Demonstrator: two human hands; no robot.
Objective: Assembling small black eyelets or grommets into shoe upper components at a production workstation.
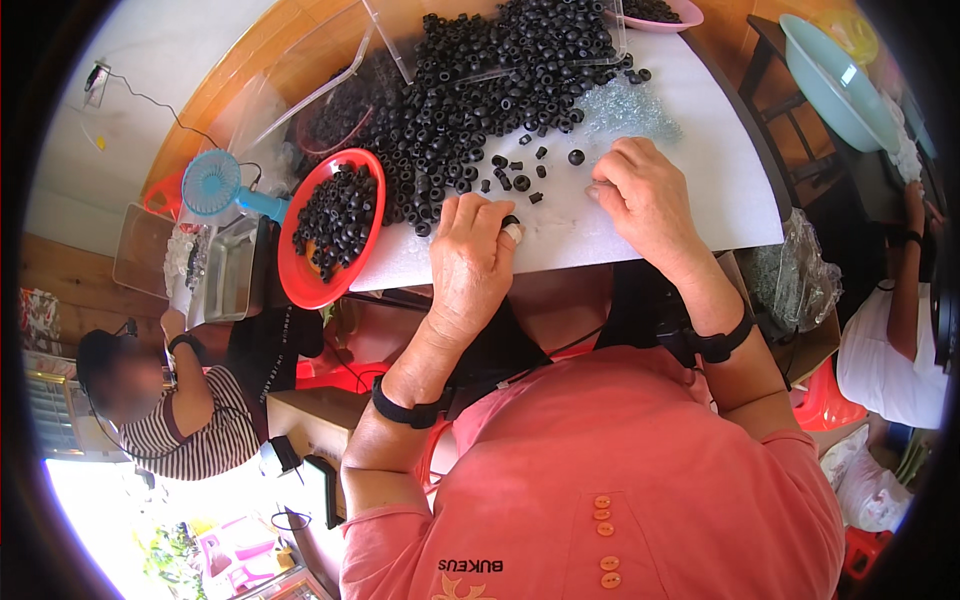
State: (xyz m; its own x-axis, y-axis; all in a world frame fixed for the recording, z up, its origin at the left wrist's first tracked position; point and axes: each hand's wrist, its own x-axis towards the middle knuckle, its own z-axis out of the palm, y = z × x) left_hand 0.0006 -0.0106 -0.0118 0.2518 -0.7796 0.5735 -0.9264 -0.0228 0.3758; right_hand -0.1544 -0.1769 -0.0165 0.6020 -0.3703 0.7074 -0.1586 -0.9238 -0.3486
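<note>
My left hand (468, 262) is closed near the front edge of the white tabletop (700, 205). Between its thumb and forefinger sits a small black ring-shaped part (509, 220), with something whitish at its lower side. My right hand (645, 195) is held above the table to the right, thumb and forefinger pinched together; what lies in the pinch is too small to make out. A few loose black parts (521, 183) lie between the hands. Beyond them spreads a big heap of black parts (450, 120), and small clear pieces (630, 108) are piled beyond my right hand.
A red bowl (373, 235) of black parts stands at the table's left edge, by a blue fan (212, 182). A clear plastic bin (395, 45) lies tipped at the back. A pink bowl (690, 14) is far right. Other people work at left (190, 420) and right (895, 340).
</note>
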